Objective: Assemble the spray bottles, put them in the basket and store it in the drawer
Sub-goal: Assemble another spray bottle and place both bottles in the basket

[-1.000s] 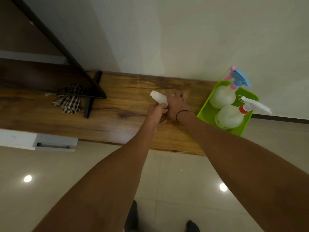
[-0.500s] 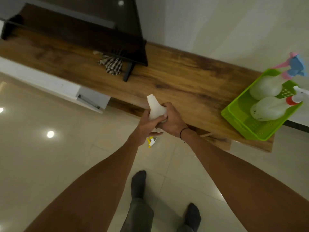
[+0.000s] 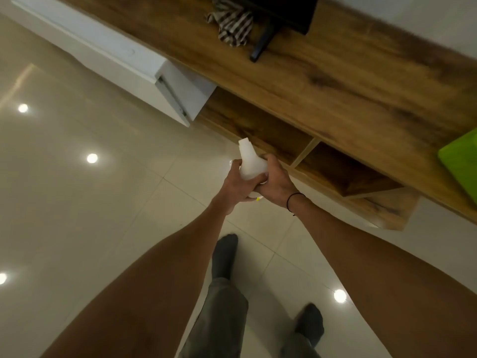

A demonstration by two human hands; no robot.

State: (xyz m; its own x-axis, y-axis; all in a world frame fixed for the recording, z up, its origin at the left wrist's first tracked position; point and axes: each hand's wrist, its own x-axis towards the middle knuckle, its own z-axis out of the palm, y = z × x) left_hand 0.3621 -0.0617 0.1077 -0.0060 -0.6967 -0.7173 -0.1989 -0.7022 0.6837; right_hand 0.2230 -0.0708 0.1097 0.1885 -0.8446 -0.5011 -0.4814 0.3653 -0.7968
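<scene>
A white bottle (image 3: pixel 249 161) without a spray head is held over the tiled floor, its open neck pointing up and away. My left hand (image 3: pixel 238 186) grips its lower left side and my right hand (image 3: pixel 275 180) wraps the right side and base. A small yellow piece (image 3: pixel 257 199) peeks out under my hands; what it is cannot be told. Only a corner of the green basket (image 3: pixel 462 161) shows at the right edge, on the wooden top (image 3: pixel 348 81). The bottles in the basket are out of view.
A white drawer (image 3: pixel 180 96) stands pulled out under the wooden top, left of two open wooden compartments (image 3: pixel 335 166). A checked cloth (image 3: pixel 233 24) and a dark monitor stand (image 3: pixel 262 43) sit at the back. My socked feet (image 3: pixel 224 257) stand on glossy tiles.
Both hands have carried the white bottle off the wooden top and down in front of the cabinet. My view has tilted downward, so the basket has slid almost out of view.
</scene>
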